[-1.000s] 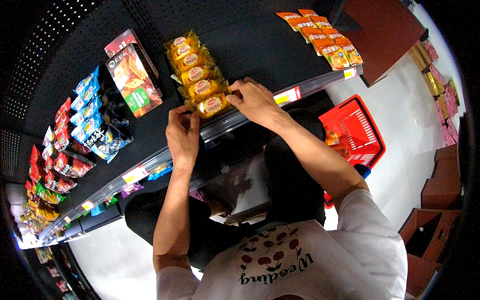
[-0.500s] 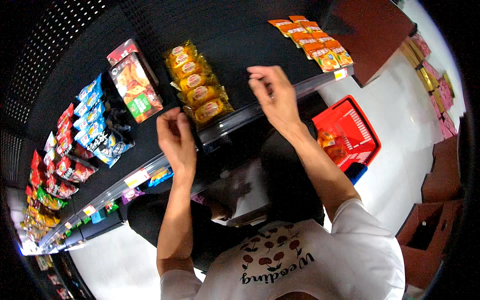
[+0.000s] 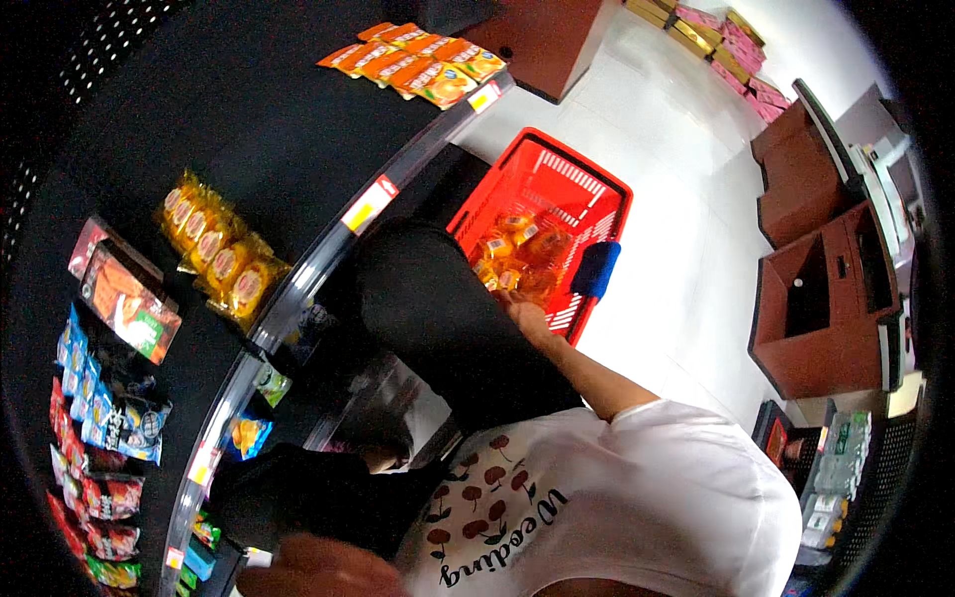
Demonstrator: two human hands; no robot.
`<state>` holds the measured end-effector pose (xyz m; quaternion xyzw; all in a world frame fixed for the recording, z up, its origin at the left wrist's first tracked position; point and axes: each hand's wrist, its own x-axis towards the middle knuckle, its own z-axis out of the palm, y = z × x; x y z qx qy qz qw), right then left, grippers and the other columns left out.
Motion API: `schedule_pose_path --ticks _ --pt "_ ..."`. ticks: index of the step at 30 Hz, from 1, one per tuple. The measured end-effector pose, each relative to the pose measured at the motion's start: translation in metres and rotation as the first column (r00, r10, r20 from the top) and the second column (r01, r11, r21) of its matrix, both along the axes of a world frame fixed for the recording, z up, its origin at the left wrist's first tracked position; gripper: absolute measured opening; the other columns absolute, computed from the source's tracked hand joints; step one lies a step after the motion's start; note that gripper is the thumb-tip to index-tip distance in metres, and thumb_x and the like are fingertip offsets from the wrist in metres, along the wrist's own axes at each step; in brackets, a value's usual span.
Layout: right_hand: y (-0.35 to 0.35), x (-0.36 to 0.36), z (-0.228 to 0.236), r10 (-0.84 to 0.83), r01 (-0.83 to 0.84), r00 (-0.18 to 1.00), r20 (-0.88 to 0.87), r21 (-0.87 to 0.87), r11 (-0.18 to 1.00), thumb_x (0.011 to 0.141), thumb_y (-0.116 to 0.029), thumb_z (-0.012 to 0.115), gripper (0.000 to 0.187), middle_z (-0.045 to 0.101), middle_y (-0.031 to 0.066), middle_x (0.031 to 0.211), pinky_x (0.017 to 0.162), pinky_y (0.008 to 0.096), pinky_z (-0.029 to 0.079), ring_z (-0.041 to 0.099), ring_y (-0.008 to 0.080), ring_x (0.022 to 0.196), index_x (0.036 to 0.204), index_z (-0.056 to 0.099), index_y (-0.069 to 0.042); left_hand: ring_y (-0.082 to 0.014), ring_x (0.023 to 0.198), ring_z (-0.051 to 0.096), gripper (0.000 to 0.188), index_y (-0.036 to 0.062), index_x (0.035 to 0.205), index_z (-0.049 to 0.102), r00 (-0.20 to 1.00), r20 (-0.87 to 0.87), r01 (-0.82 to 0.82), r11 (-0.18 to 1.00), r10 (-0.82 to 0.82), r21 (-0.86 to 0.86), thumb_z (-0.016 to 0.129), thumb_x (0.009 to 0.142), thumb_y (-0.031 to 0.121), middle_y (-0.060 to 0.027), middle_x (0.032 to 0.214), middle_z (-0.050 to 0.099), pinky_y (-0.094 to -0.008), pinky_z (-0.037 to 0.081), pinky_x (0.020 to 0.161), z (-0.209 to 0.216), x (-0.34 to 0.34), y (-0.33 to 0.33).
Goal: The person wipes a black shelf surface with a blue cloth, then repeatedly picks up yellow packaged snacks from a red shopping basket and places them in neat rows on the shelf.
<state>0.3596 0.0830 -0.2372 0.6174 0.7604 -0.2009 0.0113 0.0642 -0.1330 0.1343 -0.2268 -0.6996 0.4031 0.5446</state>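
My right hand (image 3: pixel 525 314) is down in the red shopping basket (image 3: pixel 619 189), at the near side of several orange-yellow wrapped snack packs (image 3: pixel 512 247). Its fingertips meet the packs, and whether they grip one is hidden. Low in the picture, by my dark-trousered leg, is my left hand (image 3: pixel 323 569), smeared by motion, its fingers not readable. On the black shelf to the left stands a row of yellow-wrapped round cakes (image 3: pixel 211 246), out of reach of both hands.
Orange sachets (image 3: pixel 413 62) lie at the far end of the shelf. A flat food box (image 3: pixel 124 294) and blue snack bags (image 3: pixel 90 393) sit at the left. The shelf's clear front rail (image 3: pixel 328 239) curves past my knee. Brown cabinets (image 3: pixel 826 298) stand at the right.
My view has swung right toward the basket. The right hand has gone from above the shelf down into the basket; the left has dropped from beside the cakes toward my body.
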Motion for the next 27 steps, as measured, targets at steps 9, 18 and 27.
schedule_pose_path --ticks 9,18,27 --pt "-0.003 0.000 0.028 -0.094 0.095 0.995 -0.019 0.064 0.993 0.089 -0.032 0.054 0.030 0.069 0.0217 0.084 0.069 0.0500 0.053 0.068 0.0389 0.081 0.087 0.068 -0.006 -0.0139 0.056 0.046 0.030 0.0141 0.063 0.043 -0.521 0.074 0.073 0.042 -0.850 0.996 0.044 0.093 0.016 -0.0004 0.066 0.040 -0.0267 0.040 0.049 0.067 0.054 -0.016" --pt "0.064 0.082 0.012 -0.280 0.278 0.960 -0.022 0.219 0.935 0.086 -0.047 0.063 0.042 0.068 0.0233 0.087 0.070 0.0492 0.053 0.068 0.0393 0.084 0.102 0.066 -0.008 -0.0107 0.055 0.046 0.020 0.0068 0.077 0.044 -0.616 -0.081 -0.016 -0.090 -0.784 0.996 0.057 0.090 0.015 -0.0003 0.067 0.045 -0.0229 0.044 0.052 0.064 0.066 -0.015" --pt "0.093 0.131 0.012 -0.244 0.239 0.970 -0.009 0.228 0.944 0.090 -0.045 0.058 0.040 0.068 0.0227 0.090 0.072 0.0508 0.052 0.066 0.0414 0.087 0.106 0.061 -0.008 -0.0194 0.061 0.053 0.021 0.0041 0.083 0.047 -0.867 -0.203 -0.206 -0.042 -0.454 0.978 0.066 0.084 0.012 -0.0056 0.073 0.055 -0.0294 0.050 0.056 0.063 0.067 -0.033"
